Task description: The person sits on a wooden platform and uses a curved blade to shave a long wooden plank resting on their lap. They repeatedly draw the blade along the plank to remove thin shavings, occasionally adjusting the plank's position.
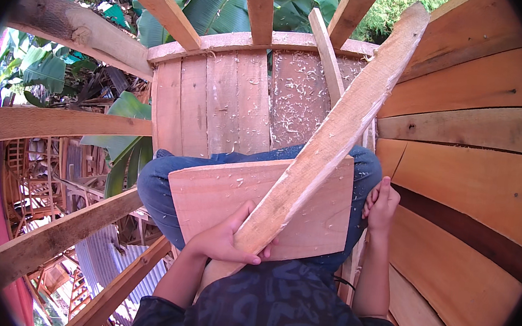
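My left hand (229, 238) is wrapped round the lower part of a long, rough wooden plank (331, 138). The plank slants up to the far right, and its low end rests against my dark shirt. Under it, a flat wooden board (214, 196) lies across my lap with a few shavings on it. My right hand (383, 205) is raised beside my right knee, apart from the plank. Its fingers are curled closed, and whatever they may hold is hidden.
I sit cross-legged on a plank floor (223, 104) strewn with curled shavings (301, 98). A narrow stick (327, 57) leans behind the plank. Wooden boards (465, 174) form a wall on my right. Open beams (65, 128) stand at left, above corrugated sheets (101, 254) lower down.
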A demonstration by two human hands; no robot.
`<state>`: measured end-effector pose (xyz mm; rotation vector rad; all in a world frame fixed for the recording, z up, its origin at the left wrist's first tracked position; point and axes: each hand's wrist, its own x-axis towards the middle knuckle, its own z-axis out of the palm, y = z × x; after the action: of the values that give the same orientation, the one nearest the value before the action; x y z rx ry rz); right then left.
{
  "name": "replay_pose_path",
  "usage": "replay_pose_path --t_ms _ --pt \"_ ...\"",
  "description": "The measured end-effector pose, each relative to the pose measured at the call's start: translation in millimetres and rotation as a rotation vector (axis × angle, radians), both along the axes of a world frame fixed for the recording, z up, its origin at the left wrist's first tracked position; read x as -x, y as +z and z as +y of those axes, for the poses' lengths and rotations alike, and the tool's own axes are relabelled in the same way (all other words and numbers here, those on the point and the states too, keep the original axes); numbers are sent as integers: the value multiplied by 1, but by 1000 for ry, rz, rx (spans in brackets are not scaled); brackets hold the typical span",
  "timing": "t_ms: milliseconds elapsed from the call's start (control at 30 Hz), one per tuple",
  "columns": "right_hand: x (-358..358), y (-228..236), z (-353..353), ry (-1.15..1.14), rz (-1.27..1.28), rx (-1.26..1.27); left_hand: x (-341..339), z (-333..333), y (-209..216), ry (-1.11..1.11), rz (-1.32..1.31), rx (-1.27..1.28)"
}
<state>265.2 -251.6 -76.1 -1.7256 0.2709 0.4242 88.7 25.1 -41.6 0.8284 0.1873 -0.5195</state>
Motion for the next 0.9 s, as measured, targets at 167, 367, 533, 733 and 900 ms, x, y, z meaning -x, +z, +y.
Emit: replay_pose_path --t_ms 167,367,533,733,900 --pt "-7 0 0 6 4 -47 3 -2 -2 22 -18 60" --pt "-5 -5 0 26 -46 -10 6 0 -3 37 -16 98" --pt "-4 -6 -2 16 -58 -54 7 -1 -5 38 -61 67" --pt "-7 -12 -7 71 -60 -59 13 6 -2 62 36 168" --pt "-6 -16 -11 13 -50 -128 17 11 -7 36 4 212"
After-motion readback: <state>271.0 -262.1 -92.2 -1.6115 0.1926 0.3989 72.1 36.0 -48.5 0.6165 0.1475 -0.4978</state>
